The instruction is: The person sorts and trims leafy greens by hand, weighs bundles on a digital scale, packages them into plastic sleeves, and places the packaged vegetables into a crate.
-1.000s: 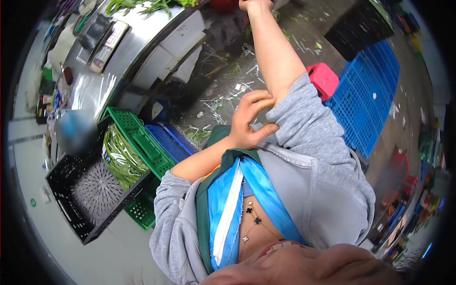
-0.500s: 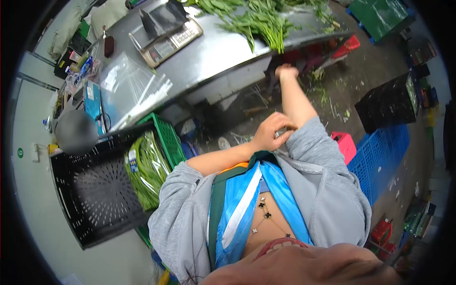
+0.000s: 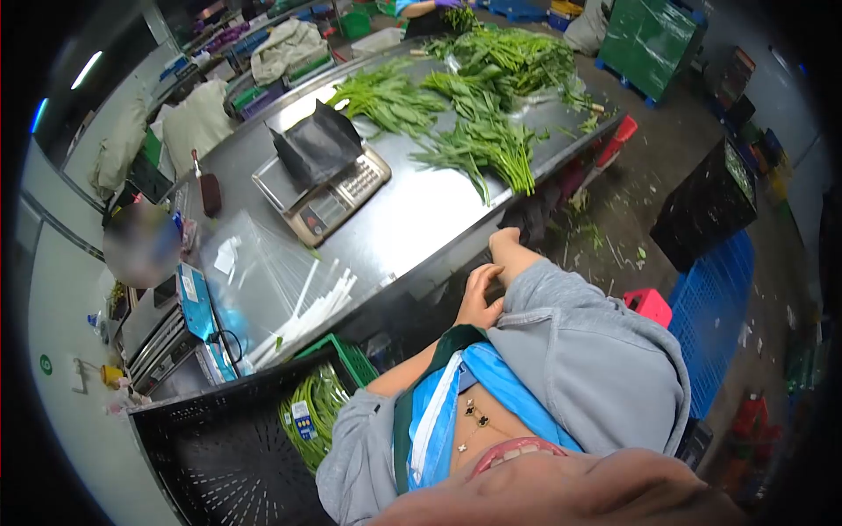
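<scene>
My left hand (image 3: pixel 480 296) reaches across in front of my chest, its fingers curled at the cuff of my right grey sleeve (image 3: pixel 561 302). My right hand (image 3: pixel 504 237) is bent down by the near edge of the steel table (image 3: pixel 395 228). The fingers of that hand are hidden, so any hold there does not show. Just beyond it hangs something dark (image 3: pixel 530 217) under the table edge. Bunches of leafy green vegetables (image 3: pixel 500 153) lie on the tabletop above my right hand, stems towards me.
A scale (image 3: pixel 338 197) bearing a black object stands on the table, with clear plastic bags (image 3: pixel 272 272) nearby. A black crate (image 3: pixel 219 465) and packaged greens (image 3: pixel 311 416) are at left. Blue plastic crates or pallets (image 3: pixel 715 324) stand right. Another person's gloved hand (image 3: pixel 447 3) is at the far end.
The view has tilted up, showing more of the table and room. My right forearm has drawn in towards me, and my left hand has stayed by the right sleeve.
</scene>
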Motion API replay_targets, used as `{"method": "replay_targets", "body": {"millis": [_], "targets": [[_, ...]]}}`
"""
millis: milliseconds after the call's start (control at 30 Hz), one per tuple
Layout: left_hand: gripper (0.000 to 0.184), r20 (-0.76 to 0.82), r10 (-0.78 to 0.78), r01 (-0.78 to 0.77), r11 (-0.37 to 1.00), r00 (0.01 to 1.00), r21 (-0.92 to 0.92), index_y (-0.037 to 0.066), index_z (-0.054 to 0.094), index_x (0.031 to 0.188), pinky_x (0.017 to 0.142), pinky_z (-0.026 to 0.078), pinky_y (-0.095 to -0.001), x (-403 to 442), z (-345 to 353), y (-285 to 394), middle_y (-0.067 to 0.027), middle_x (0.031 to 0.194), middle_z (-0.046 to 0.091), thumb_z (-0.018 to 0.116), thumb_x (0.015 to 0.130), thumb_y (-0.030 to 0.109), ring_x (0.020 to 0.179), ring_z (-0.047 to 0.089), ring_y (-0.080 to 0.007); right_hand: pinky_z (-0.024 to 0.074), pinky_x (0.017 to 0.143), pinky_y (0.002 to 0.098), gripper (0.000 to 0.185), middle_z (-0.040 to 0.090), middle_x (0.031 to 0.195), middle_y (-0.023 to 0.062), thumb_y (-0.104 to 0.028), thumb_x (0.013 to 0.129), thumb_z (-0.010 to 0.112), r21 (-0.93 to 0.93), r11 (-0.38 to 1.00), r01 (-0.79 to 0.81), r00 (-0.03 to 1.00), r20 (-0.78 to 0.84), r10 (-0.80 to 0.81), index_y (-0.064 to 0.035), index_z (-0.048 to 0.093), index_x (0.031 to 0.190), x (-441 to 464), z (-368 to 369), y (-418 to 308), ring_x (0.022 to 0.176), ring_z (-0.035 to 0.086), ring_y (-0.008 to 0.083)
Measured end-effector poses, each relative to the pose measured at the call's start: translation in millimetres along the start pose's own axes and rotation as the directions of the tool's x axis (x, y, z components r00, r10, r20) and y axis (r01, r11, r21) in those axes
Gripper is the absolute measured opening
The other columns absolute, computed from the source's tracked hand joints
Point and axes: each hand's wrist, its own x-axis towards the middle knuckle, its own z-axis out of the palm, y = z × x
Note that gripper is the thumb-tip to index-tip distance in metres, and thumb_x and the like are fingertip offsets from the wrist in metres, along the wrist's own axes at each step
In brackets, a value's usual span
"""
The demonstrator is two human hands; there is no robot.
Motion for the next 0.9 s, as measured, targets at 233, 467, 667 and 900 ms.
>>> {"method": "replay_targets", "body": {"millis": [233, 467, 667, 900], "targets": [[0.039, 0.232, -0.257, 0.315, 0.910, 0.938, -0.269, 0.004, 0.055, 0.109, 0.089, 0.041, -0.0318, 14, -1, -10, -0.0086, 0.112, 0.052, 0.064, 0.076, 0.023, 0.106, 0.050, -0.0193, 0.0458, 0.081, 0.0369, 0.048, 0.059, 0.107, 0.0182, -0.036, 0.083, 0.042, 0.028, 0.998, 0.055, 0.982, 0.178, -0.059, 0.0063, 0.058, 0.101, 17, 36, 3, 0.093, 0.059, 0.0320], [0.039, 0.452, -0.128, 0.253, 0.941, 0.883, -0.227, 0.003, 0.050, 0.115, 0.093, 0.037, -0.0333, 49, 34, -25, -0.0083, 0.122, 0.043, 0.058, 0.080, 0.020, 0.113, 0.043, -0.0209, 0.0459, 0.080, 0.0376, 0.047, 0.058, 0.107, 0.0206, -0.034, 0.081, 0.050, 0.188, 0.981, 0.050, 0.996, 0.061, -0.063, 0.0094, 0.058, 0.097, 43, 8, -65, 0.091, 0.059, 0.0313], [0.024, 0.696, -0.277, 0.637, 0.697, 0.663, -0.329, 0.000, 0.058, 0.102, 0.085, 0.041, -0.0298, 121, 57, -45, -0.0068, 0.095, 0.061, 0.059, 0.082, 0.013, 0.092, 0.055, -0.0148, 0.0330, 0.040, 0.0232, 0.013, 0.057, 0.062, 0.0018, -0.021, 0.080, 0.056, 0.318, 0.946, 0.068, 0.878, 0.432, -0.208, -0.0098, 0.053, 0.074, 130, 61, -156, 0.048, 0.051, 0.0099], [0.057, -0.317, -0.614, 0.655, 0.755, 0.723, 0.033, -0.005, 0.038, 0.125, 0.087, 0.042, -0.0324, 197, 50, -265, -0.0210, 0.117, 0.050, 0.061, 0.080, 0.022, 0.110, 0.049, -0.0259, 0.0438, 0.077, 0.0314, 0.028, 0.063, 0.088, 0.0092, -0.021, 0.077, 0.062, 0.054, 0.106, 0.993, 0.002, 0.885, -0.465, -0.0017, 0.062, 0.096, 135, 85, -207, 0.084, 0.058, 0.0227]]}}
